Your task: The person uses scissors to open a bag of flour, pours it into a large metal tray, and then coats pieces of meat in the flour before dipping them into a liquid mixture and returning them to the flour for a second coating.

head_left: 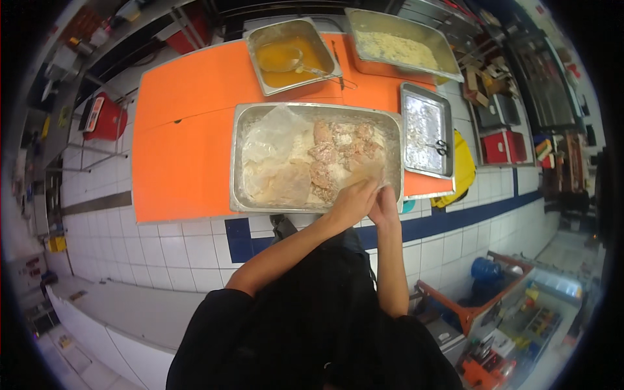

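Note:
My hands meet over the near right corner of a deep steel pan. In it lie several pieces of raw, flour-dusted meat on pale flour. My left hand is closed on the edge of a thin, see-through plastic sheet, which hangs over the meat. Pressed close beside it, my right hand pinches the same edge; its fingertips are partly hidden. Another clear plastic sheet covers the pan's far left part, and a floury plastic sheet lies nearer to me.
Behind the pan, a steel pan of yellow liquid holds a wire strainer. A pan of pale crumbs stands far right. Scissors lie on a shallow metal tray. Everything stands on an orange table.

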The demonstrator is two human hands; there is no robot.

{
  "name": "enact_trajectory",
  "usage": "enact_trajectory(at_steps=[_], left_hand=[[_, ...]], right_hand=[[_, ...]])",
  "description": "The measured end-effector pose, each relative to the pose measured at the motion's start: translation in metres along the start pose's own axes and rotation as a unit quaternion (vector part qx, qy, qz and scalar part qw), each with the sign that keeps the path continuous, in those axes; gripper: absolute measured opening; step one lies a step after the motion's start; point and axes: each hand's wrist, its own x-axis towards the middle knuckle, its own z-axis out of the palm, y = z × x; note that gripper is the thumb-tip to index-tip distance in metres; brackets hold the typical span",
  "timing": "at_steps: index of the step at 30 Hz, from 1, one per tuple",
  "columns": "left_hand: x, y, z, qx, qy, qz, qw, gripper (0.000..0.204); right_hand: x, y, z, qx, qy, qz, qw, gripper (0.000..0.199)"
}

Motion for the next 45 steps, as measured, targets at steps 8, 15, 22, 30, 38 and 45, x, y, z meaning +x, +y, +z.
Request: enact_trajectory(at_steps=[8,15,22,30,38,45], left_hand=[[0.001,-0.014,-0.016,-0.05,-0.007,-0.023,0.998,0.015],[-0.017,-0.013,-0.009,-0.08,0.007,-0.1,0.992,0.03],[-0.005,-0.011,0.023,-0.15,0.038,-0.073,0.985,0.029],[0.004,-0.01,0.033,-0.057,0.021,0.092,0.994,0.011],[0.003,0.019,0.031,-0.104,0.008,0.002,0.995,0.012],[-0.035,0.022,-0.019,-0.147,-0.014,-0.124,0.981,0.019]], right_hand=[[-0.016,0.03,-0.021,-0.734,0.059,-0.289,0.612,0.022],[0.033,0.021,-0.055,-0.539,0.034,-0.137,0.83,0.04],[0.032,-0.014,-0.014,-0.057,0.053,0.092,0.993,0.053],[0.05,-0.031,0.007,-0.028,0.042,-0.143,0.988,0.066],[0.034,-0.049,0.034,-0.031,0.016,-0.068,0.997,0.067],[0.038,-0.039,0.048,-0.139,0.034,-0.055,0.988,0.069]])
